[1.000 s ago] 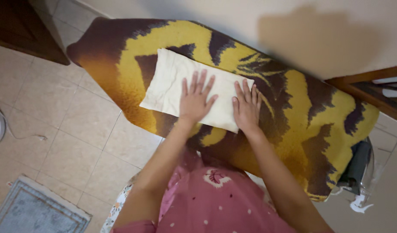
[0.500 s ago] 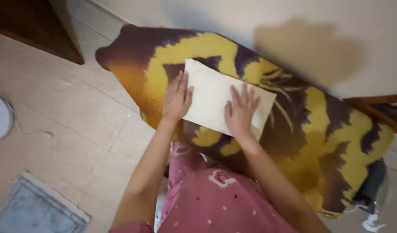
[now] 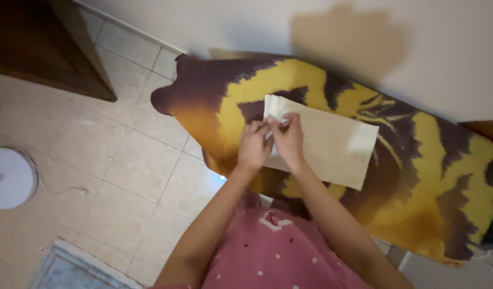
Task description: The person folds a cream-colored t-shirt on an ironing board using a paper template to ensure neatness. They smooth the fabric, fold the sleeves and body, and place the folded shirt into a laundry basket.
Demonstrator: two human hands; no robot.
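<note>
A folded cream rectangular cloth (image 3: 327,144) is laid at the centre of the frame on a yellow-and-brown patterned ironing board cover (image 3: 418,176). Its left end is pinched by the left hand (image 3: 253,147) and the right hand (image 3: 288,140), held side by side there.

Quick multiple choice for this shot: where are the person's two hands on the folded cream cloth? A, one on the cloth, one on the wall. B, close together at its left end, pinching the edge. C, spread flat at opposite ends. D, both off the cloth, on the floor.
B: the left hand and right hand meet at the left end of the folded cream cloth, fingers curled on its edge, on the yellow and brown ironing board.
</note>
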